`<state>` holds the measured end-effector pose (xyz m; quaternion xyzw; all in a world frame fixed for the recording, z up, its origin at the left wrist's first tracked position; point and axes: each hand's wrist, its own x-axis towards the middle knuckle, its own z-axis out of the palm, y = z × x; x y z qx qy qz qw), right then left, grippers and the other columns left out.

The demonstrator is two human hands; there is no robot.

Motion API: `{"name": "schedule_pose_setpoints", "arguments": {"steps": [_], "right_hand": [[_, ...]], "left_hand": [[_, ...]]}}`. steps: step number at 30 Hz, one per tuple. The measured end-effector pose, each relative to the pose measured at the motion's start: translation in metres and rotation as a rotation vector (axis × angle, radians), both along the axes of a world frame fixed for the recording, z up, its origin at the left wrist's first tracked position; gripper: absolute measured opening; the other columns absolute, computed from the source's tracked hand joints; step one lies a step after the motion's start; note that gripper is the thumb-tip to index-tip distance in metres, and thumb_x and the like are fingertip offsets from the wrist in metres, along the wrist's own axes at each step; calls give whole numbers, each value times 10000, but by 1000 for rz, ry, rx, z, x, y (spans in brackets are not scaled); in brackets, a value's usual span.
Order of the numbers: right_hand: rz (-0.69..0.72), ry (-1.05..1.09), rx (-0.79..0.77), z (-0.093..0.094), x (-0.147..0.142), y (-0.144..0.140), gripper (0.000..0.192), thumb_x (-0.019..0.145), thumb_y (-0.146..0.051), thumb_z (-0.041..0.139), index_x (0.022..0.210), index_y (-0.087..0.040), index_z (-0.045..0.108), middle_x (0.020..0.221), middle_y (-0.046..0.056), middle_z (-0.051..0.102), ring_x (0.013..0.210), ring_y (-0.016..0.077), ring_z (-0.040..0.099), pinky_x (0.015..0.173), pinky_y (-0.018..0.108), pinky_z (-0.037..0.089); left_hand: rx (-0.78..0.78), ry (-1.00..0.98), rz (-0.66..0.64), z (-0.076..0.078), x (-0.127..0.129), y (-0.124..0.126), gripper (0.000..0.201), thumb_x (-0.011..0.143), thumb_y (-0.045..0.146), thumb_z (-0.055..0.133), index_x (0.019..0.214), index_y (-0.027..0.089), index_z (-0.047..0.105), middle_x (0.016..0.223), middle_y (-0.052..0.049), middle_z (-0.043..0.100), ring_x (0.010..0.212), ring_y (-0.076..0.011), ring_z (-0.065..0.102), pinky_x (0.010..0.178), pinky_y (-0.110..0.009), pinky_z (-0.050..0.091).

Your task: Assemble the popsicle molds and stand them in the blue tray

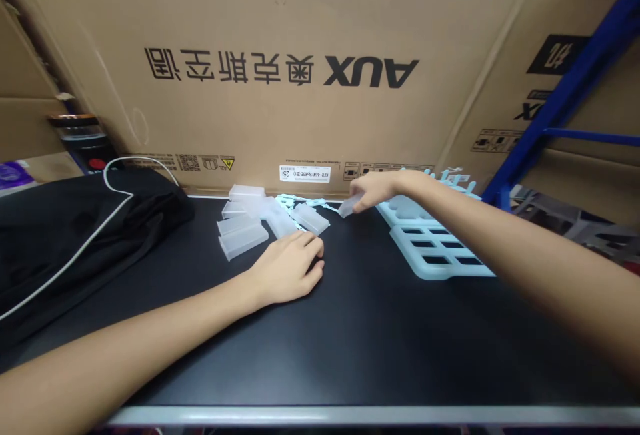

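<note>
Two bare hands work over a dark bench [350,355], its pale front edge running along six o'clock. The right hand [373,190], between twelve and one o'clock from the middle of the bench, is narrowed to a pinch, thumb and fingertips closed on a translucent box [347,207] that tilts just beside the end of some light-blue strips [311,202]. The left hand [287,265] rests palm down at ten o'clock, fingers loosely bent; its underside is hidden, so I cannot tell whether it grips anything.

Just beyond the left hand, toward eleven o'clock, several more translucent boxes [243,238] lie in a loose heap, some overlapping, with the light-blue strips among and behind them. At two o'clock sits a light-blue rack [435,270] with rows of rectangular openings in front and upright prongs at the back, partly covered by the right forearm.

Large cardboard [280,15] with upside-down AUX lettering stands along twelve o'clock. Toward nine o'clock lies black cloth [145,198] with a white cable [95,236] across it, and at ten o'clock, behind the cloth, stands a dark container [84,144]. A blue metal frame [575,82] slants up past two o'clock.
</note>
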<state>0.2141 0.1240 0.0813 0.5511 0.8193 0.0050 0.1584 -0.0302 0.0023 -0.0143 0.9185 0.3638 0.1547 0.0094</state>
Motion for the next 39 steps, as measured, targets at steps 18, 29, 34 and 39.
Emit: {"name": "schedule_pose_setpoints", "arguments": {"steps": [18, 29, 34, 39], "right_hand": [[9, 48, 218, -63, -57, 22, 358, 810, -255, 597, 1129, -122, 685, 1180, 224, 662, 1048, 342, 655, 809, 408, 520], [57, 198, 355, -51, -34, 3, 267, 773, -261, 562, 1001, -160, 657, 975, 117, 705, 853, 229, 660, 685, 280, 456], [42, 380, 432, -26, -16, -11, 253, 794, -276, 512, 1004, -173, 608, 904, 57, 697, 817, 185, 628, 698, 246, 412], [-64, 364, 310, -28, 4, -14, 239, 838, -179, 389, 858, -179, 627, 894, 76, 708, 834, 201, 637, 707, 263, 405]], "left_hand": [[5, -27, -19, 1, 1, 1, 104, 912, 271, 466, 932, 207, 545, 987, -50, 626, 955, -239, 591, 885, -421, 474], [35, -39, -38, -2, 0, 3, 86, 910, 262, 470, 899, 210, 538, 946, -39, 623, 904, -225, 592, 874, -408, 469], [32, -44, -37, -1, 0, 3, 88, 906, 254, 471, 892, 209, 545, 944, -40, 626, 902, -224, 592, 876, -408, 471], [20, -49, -33, -1, 0, 3, 87, 903, 258, 474, 896, 210, 547, 951, -40, 625, 911, -227, 598, 872, -414, 476]]}}
